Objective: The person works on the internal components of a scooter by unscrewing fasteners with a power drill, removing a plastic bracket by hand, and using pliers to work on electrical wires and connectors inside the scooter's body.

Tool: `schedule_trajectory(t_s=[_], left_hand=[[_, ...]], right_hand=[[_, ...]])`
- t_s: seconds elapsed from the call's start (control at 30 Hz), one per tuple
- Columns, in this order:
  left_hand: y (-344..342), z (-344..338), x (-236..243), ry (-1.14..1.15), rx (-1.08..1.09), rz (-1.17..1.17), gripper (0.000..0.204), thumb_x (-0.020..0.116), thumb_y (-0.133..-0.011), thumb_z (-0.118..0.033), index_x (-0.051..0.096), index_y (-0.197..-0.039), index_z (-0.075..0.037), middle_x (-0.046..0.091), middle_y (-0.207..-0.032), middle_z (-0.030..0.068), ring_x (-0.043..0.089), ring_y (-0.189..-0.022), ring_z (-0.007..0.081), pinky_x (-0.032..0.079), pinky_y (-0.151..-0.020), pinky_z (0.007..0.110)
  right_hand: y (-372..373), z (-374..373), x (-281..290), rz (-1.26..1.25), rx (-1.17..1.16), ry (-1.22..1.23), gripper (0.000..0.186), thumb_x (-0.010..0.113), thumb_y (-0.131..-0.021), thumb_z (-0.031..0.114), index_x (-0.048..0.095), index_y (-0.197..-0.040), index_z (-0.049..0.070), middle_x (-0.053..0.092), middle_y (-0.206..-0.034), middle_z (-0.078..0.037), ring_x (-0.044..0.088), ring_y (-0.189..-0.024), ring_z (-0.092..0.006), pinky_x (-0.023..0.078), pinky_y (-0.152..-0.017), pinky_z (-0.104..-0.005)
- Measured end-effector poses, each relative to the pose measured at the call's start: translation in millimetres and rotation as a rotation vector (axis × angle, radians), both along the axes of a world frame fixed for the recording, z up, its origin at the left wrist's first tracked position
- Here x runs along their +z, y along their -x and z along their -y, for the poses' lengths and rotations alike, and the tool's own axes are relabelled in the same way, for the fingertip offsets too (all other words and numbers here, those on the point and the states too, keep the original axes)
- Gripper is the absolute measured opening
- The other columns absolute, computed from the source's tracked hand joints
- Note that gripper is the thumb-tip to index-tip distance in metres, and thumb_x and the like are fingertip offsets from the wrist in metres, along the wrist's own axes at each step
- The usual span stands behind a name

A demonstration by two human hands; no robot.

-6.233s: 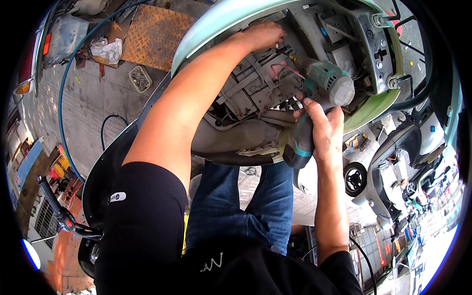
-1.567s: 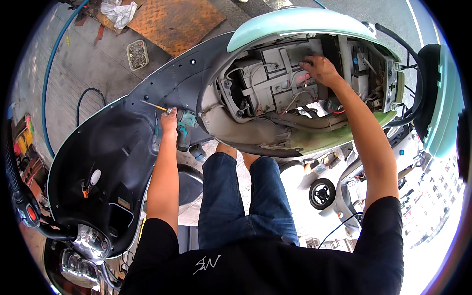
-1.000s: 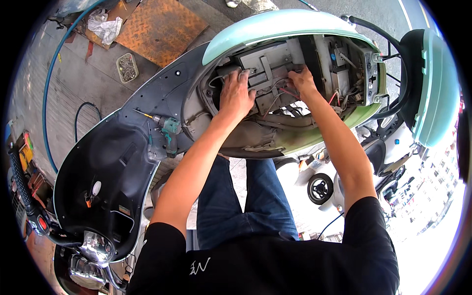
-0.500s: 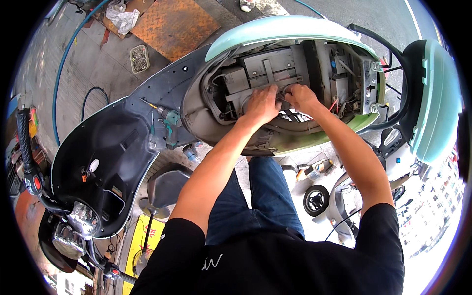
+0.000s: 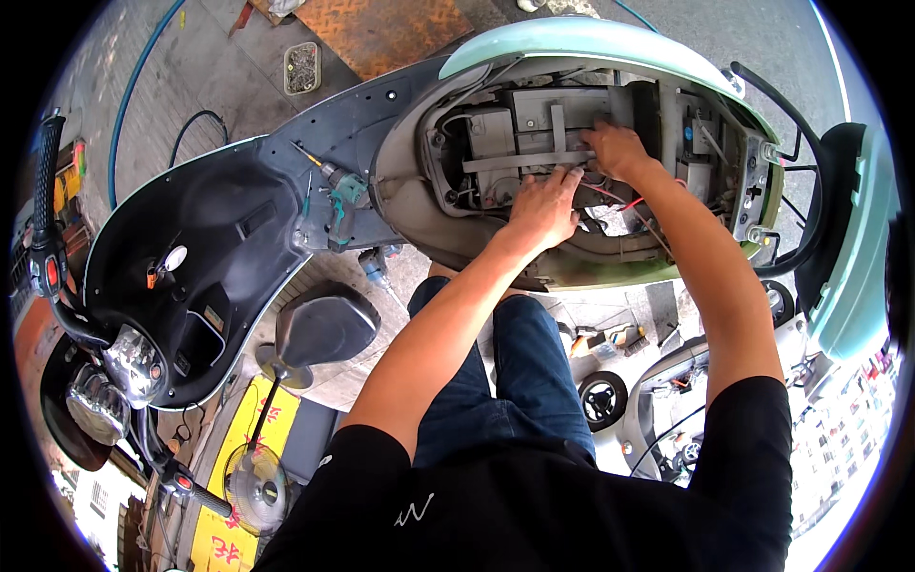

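Observation:
The seat compartment of a mint-green scooter (image 5: 543, 33) lies open in front of me. Grey battery blocks (image 5: 543, 110) fill its middle, crossed by a flat T-shaped metal bracket (image 5: 515, 162). My left hand (image 5: 545, 208) rests at the bracket's near side, fingers stretched out, nothing seen in them. Just beyond, at the bracket's right end, my right hand (image 5: 620, 153) has its fingers curled down against the batteries; what the fingertips hold, if anything, is hidden. Red wires (image 5: 634, 202) run below the right wrist.
A teal cordless drill (image 5: 345, 195) and a thin screwdriver (image 5: 307, 195) lie on the scooter's footboard. Beyond it stands a tub of small parts (image 5: 302, 69). A black grab rail (image 5: 805, 124) curves at the right. A mirror (image 5: 329, 329) juts up nearby on the left.
My right hand has moved away from the near side of the bracket onto the batteries. My left hand has flattened out. Red wires now show more, and the view has shifted.

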State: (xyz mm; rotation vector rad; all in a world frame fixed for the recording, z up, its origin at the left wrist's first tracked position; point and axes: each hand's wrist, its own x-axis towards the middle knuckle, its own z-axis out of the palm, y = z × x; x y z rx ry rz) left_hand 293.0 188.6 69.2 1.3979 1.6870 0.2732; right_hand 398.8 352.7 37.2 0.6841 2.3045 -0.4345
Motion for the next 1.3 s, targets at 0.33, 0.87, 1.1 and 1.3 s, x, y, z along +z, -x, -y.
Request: schedule_trajectory(t_s=[0.33, 0.87, 1.1, 1.3], left_hand=[[-7.3, 15.9, 2.4, -0.054, -0.029, -0.042, 0.067, 0.067, -0.076, -0.019, 0.038, -0.135, -0.005, 0.042, -0.137, 0.0173, 0.056, -0.108, 0.0322, 0.036, -0.1, 0.045], [-5.2, 26.4, 5.9, 0.011, -0.126, 0.027, 0.081, 0.074, -0.073, -0.031, 0.035, -0.141, -0.013, 0.023, -0.149, 0.0191, 0.047, -0.12, 0.0393, 0.034, -0.104, 0.047], [-12.4, 20.6, 8.4, 0.023, -0.244, -0.018, 0.077, 0.075, -0.073, -0.031, 0.038, -0.138, -0.012, 0.022, -0.149, 0.0177, 0.048, -0.119, 0.0402, 0.036, -0.102, 0.046], [-10.3, 27.9, 7.4, 0.0, -0.254, -0.031, 0.076, 0.074, -0.072, -0.029, 0.041, -0.137, -0.01, 0.023, -0.148, 0.0219, 0.051, -0.112, 0.0422, 0.038, -0.1, 0.043]], right_hand=[[-14.7, -25.9, -26.2, -0.17, -0.1, 0.232, 0.026, 0.062, -0.084, 0.018, 0.06, -0.107, 0.006, 0.062, -0.098, -0.019, 0.058, -0.096, -0.0383, 0.047, -0.08, -0.0451], [18.5, -39.1, -4.5, -0.168, 0.051, 0.284, 0.045, 0.056, -0.089, 0.04, 0.058, -0.114, 0.002, 0.065, -0.098, -0.02, 0.06, -0.095, -0.0387, 0.046, -0.081, -0.0452], [6.0, -58.2, -25.7, -0.271, -0.056, 0.225, 0.035, 0.053, -0.091, 0.04, 0.062, -0.109, 0.011, 0.067, -0.08, -0.011, 0.064, -0.082, -0.0305, 0.048, -0.073, -0.0422], [22.7, -47.0, -9.2, -0.229, -0.031, 0.214, 0.035, 0.055, -0.09, 0.036, 0.061, -0.112, 0.01, 0.066, -0.081, -0.012, 0.064, -0.081, -0.03, 0.048, -0.072, -0.0407]])
